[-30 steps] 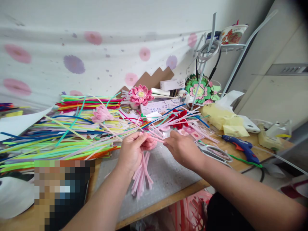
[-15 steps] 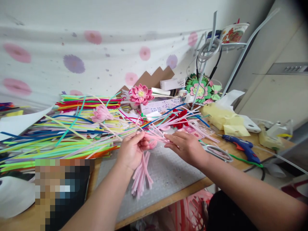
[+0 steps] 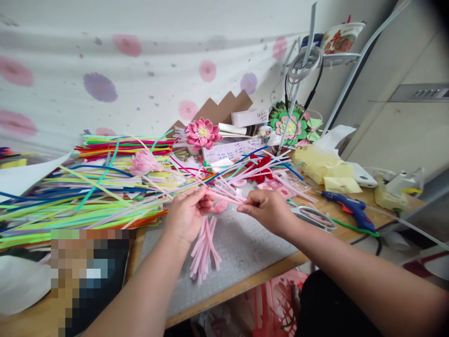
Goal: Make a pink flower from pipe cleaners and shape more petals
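Observation:
Between my two hands a pink pipe cleaner point(image 3: 224, 197) is stretched nearly level above the grey cutting mat point(image 3: 245, 262). My left hand point(image 3: 187, 213) is closed on its left end, with the fingers curled. Thumb and bent fingers of my right hand point(image 3: 268, 209) pinch the other end. A small pink looped petal point(image 3: 220, 206) shows just beside my left fingertips; whether it is attached to the pipe cleaner I cannot tell. Below my left hand, a bunch of short pale pink pipe cleaners point(image 3: 204, 255) lies on the mat.
Heaps of coloured pipe cleaners point(image 3: 87, 187) cover the left side. Finished pink flowers point(image 3: 203, 133) stand at the back. Scissors point(image 3: 314, 217) and a blue glue gun point(image 3: 351, 208) lie to the right, near a yellow plastic pack point(image 3: 322, 168). The table's front edge runs close below.
My right hand has gone from flatter, outstretched fingers to a pinch on the pink pipe cleaner. My left hand keeps its hold. The view has shifted slightly.

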`<state>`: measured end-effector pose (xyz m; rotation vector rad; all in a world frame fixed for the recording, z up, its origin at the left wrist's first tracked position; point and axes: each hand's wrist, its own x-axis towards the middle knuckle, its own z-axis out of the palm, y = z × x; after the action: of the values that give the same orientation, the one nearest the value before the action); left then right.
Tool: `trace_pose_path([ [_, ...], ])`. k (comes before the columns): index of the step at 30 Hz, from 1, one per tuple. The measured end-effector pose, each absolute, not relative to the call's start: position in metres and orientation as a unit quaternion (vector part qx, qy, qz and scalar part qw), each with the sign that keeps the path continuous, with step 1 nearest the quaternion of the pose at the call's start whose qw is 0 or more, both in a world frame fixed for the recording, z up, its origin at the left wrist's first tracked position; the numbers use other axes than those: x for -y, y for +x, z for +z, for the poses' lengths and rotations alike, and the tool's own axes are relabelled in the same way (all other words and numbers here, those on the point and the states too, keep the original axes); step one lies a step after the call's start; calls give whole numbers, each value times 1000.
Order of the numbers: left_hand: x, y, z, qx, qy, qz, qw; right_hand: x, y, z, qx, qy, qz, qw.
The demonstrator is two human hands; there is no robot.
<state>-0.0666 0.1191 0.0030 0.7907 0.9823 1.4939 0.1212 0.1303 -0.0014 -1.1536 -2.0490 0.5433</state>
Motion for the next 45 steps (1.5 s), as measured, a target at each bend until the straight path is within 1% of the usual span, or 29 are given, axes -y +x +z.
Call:
trace_pose_path([
  [2, -121, -70, 4, -441, 358, 623, 538, -126, 118, -6, 809, -420, 193, 364],
  [3, -123, -73, 4, -458, 377, 611, 524, -124, 117, -7, 816, -404, 205, 360],
  [7, -129, -92, 6, -514, 453, 532, 498, -129, 121, -12, 836, -347, 313, 287],
  [8, -130, -97, 6, -524, 469, 506, 500, -133, 123, -13, 843, -361, 300, 261],
  [9, -131, -102, 5, -536, 488, 476, 498, -138, 126, -14, 852, -388, 263, 235],
  [12, -133, -107, 0, -570, 553, 376, 477, -154, 132, -22, 857, -475, 118, 162],
  [15, -135, -107, -8, -595, 607, 310, 424, -163, 133, -33, 849, -504, 81, 133],
  [18, -139, -108, -12, -619, 634, 298, 355, -166, 131, -41, 836, -531, 67, 123],
  [21, -143, -110, -11, -634, 638, 321, 296, -169, 131, -41, 822, -551, 72, 129],
  [24, -143, -110, -8, -624, 639, 354, 277, -169, 132, -32, 815, -549, 98, 155],
  [26, -139, -106, -6, -609, 640, 370, 287, -165, 131, -23, 815, -537, 120, 183],
  [27, -136, -102, -5, -598, 640, 375, 304, -161, 130, -18, 811, -522, 156, 213],
  [29, -130, -93, -2, -552, 637, 387, 373, -151, 126, -8, 784, -466, 291, 290],
  [31, -124, -83, 0, -473, 609, 416, 482, -138, 122, -1, 727, -377, 455, 350],
  [32, -121, -79, 1, -440, 582, 439, 523, -132, 120, 1, 702, -335, 517, 357],
  [34, -118, -72, 0, -404, 525, 487, 569, -123, 117, 5, 690, -278, 579, 334],
  [36, -118, -70, -1, -396, 476, 513, 594, -118, 117, 7, 707, -243, 591, 304],
  [38, -118, -70, -3, -389, 445, 510, 625, -116, 118, 9, 755, -214, 546, 292],
  [40, -119, -72, -4, -380, 420, 501, 655, -116, 119, 11, 804, -182, 469, 318],
  [42, -119, -72, -5, -370, 405, 498, 671, -118, 120, 11, 821, -154, 404, 372],
  [43, -119, -72, -5, -367, 402, 500, 674, -119, 121, 11, 815, -149, 394, 399],
  [45, -120, -71, -5, -362, 401, 511, 669, -121, 122, 11, 786, -156, 418, 428],
])
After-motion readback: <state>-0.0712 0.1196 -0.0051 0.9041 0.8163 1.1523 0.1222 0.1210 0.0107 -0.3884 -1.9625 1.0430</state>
